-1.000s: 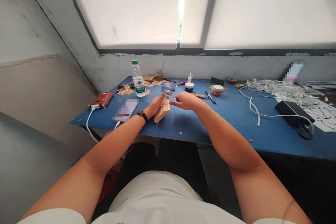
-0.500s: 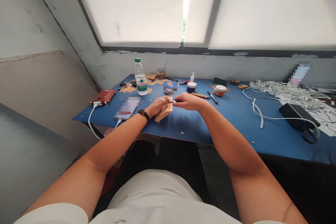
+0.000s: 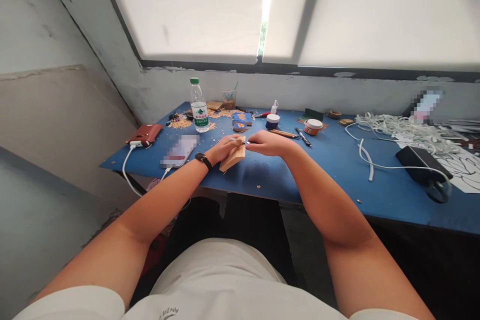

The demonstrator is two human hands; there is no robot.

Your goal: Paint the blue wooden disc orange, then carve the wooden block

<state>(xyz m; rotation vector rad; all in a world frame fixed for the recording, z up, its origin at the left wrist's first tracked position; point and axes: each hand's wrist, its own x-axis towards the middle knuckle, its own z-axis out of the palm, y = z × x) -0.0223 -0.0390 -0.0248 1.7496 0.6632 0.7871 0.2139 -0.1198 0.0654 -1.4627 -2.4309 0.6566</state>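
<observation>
My left hand (image 3: pixel 224 148), with a dark watch on its wrist, is closed on a light wooden block (image 3: pixel 233 159) over the blue table's front part. The block is tilted, with its near end low. My right hand (image 3: pixel 264 143) is closed round the handle of a small metal blade (image 3: pixel 244 142), most of which its fingers cover. The blade lies across the top of the block, close to my left fingers. Behind the hands are a small blue and orange painted piece (image 3: pixel 240 127) and a similar square block (image 3: pixel 242 118).
A water bottle (image 3: pixel 199 110) stands behind my left hand among wood shavings (image 3: pixel 182 122). A phone (image 3: pixel 180 151) and a red-brown case (image 3: pixel 145 134) lie left. Paint jars (image 3: pixel 272 121), pencils and a pen (image 3: pixel 303 137) lie right, with white cables and a black box (image 3: pixel 423 164) farther off.
The whole view has shifted slightly, so the table things sit a little higher and more to the left. Both hands keep nearly the same hold on the block and the blade.
</observation>
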